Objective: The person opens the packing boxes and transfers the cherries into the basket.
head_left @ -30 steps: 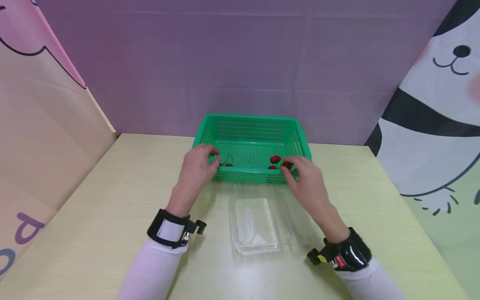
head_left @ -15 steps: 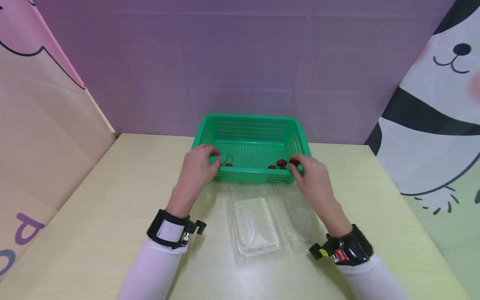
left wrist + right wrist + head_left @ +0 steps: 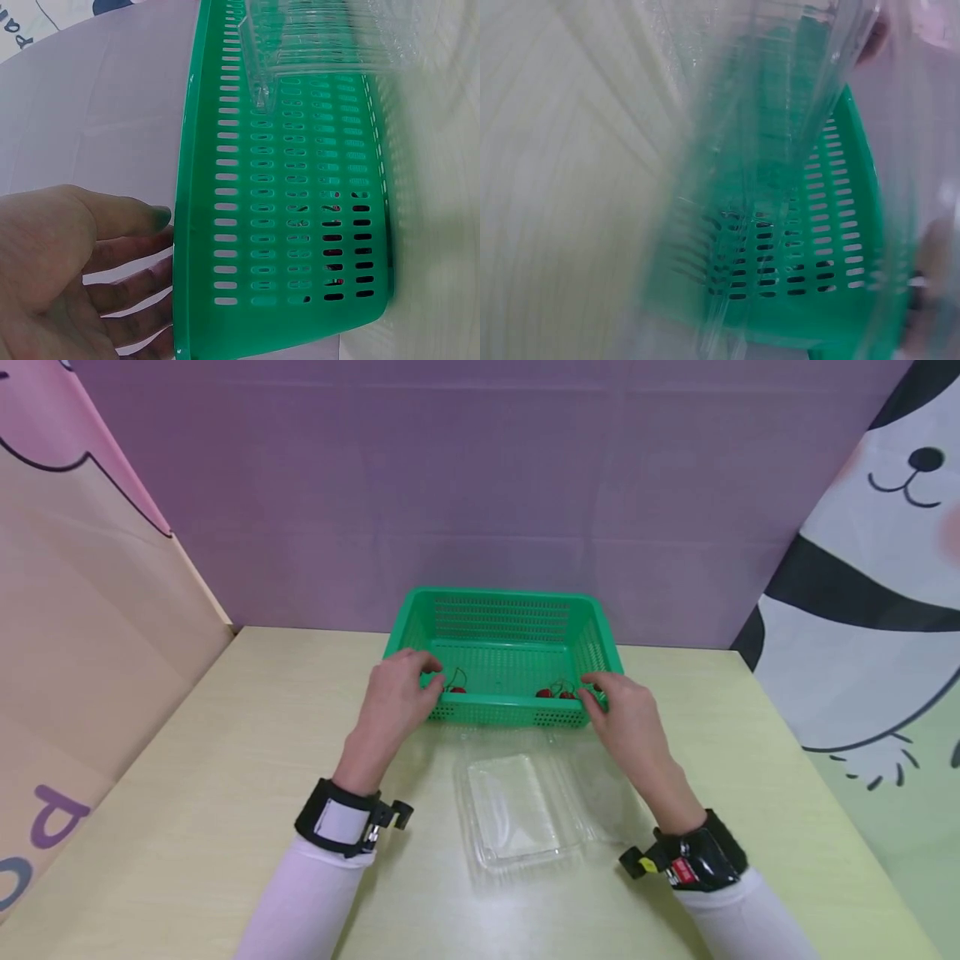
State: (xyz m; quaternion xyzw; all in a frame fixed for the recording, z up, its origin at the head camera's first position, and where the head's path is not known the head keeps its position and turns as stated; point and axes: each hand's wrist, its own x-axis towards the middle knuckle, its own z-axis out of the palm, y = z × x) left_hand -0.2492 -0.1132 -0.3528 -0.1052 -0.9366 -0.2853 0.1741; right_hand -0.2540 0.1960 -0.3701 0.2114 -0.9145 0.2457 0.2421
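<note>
A green basket (image 3: 502, 700) stands at the back of the table with red cherries (image 3: 545, 693) low inside its front right, thin stems above them. Another cherry (image 3: 458, 690) with a curved stem lies at the front left. My left hand (image 3: 401, 693) is at the left front rim, thumb and fingers apart with nothing visible between them; in the left wrist view its fingers (image 3: 135, 289) reach the rim. Over the front right corner, my right hand (image 3: 626, 710) has thumb and index finger bent with a gap between; a bit of red shows behind them.
A clear plastic clamshell box (image 3: 517, 814) lies opened in front of the basket, its lid part (image 3: 603, 793) to the right. Close to the right wrist camera, clear plastic blurs the view of the basket. A purple cloth (image 3: 487, 485) hangs behind the table.
My right hand has moved slightly right and let go of the cherries it held, which have dropped lower in the basket. My left hand has stayed at the rim.
</note>
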